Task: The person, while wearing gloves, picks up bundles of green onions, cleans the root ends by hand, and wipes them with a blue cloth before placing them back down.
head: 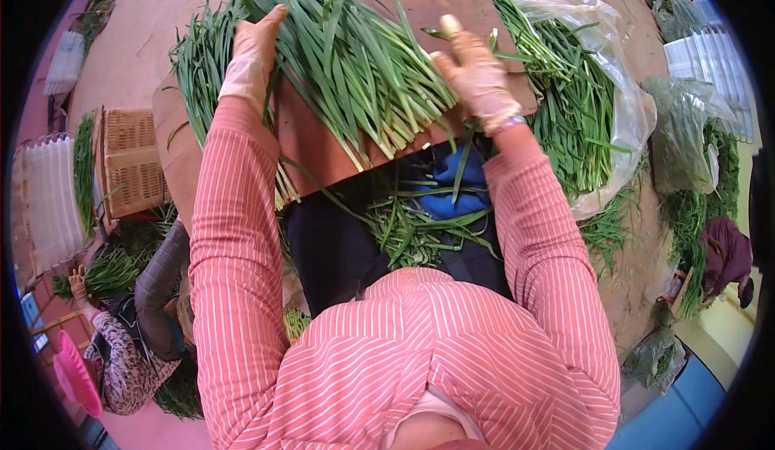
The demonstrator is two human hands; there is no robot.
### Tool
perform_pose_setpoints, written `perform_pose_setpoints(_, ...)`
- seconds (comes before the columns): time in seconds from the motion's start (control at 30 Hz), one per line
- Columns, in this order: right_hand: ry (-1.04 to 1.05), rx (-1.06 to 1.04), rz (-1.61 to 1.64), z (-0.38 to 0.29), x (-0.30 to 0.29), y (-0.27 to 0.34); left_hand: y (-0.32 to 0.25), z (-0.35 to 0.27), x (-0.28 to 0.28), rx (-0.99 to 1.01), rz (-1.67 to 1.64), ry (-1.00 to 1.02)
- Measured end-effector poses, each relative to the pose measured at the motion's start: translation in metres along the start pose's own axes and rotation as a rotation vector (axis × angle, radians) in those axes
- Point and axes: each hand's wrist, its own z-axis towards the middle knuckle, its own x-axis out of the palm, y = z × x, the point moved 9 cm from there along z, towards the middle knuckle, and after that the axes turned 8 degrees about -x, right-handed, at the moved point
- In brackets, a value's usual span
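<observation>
A bunch of garlic chives [357,68] lies across the brown board [315,153] before me, leaves to the upper left and pale cut ends to the lower right. My left hand [251,56], in a thin glove, is against its leafy side with the thumb raised; its other fingers are hidden by leaves. A second bunch of chives [203,56] lies left of that hand. My right hand [478,77], gloved and slightly blurred, has its fingers spread beside the pale stem ends. Loose green leaves show behind those fingers.
A clear plastic bag [626,62] holding more chives [575,117] lies at the right. Leaf trimmings [405,232] rest on my lap. At left are a wicker basket [133,162] and a person in a pink hat [75,374]; another person [726,256] is at far right.
</observation>
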Motion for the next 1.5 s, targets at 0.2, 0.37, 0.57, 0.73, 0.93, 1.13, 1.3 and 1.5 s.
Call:
perform_pose_setpoints(0.2,-0.190,0.304,0.482,-0.106,-0.050,-0.019,-0.028,-0.130,-0.061,0.646,0.003,-0.529)
perform_pose_setpoints(0.37,0.196,0.234,-0.143,-0.147,-0.005,0.002,0.005,-0.209,-0.037,0.639,-0.563,-0.059)
perform_pose_setpoints(0.57,0.418,0.409,-0.163,-0.174,0.013,-0.021,0.068,-0.273,0.050,0.294,-0.483,0.537)
perform_pose_setpoints(0.73,0.376,0.138,0.412,-0.198,0.005,0.039,0.114,-0.299,0.098,-0.090,-0.513,0.856)
perform_pose_setpoints(0.93,0.379,0.191,0.517,-0.224,-0.028,0.095,0.092,-0.299,0.166,0.165,0.024,0.704)
perform_pose_setpoints(1.13,-0.073,0.382,0.453,-0.214,-0.145,0.049,0.087,-0.287,0.223,0.194,0.118,0.678)
perform_pose_setpoints(1.3,-0.180,0.363,-0.535,-0.237,-0.216,-0.022,0.047,-0.361,0.135,0.648,-0.031,0.618)
perform_pose_setpoints(1.5,0.317,0.292,0.289,-0.205,-0.082,0.037,0.053,-0.429,0.054,1.079,0.062,0.746)
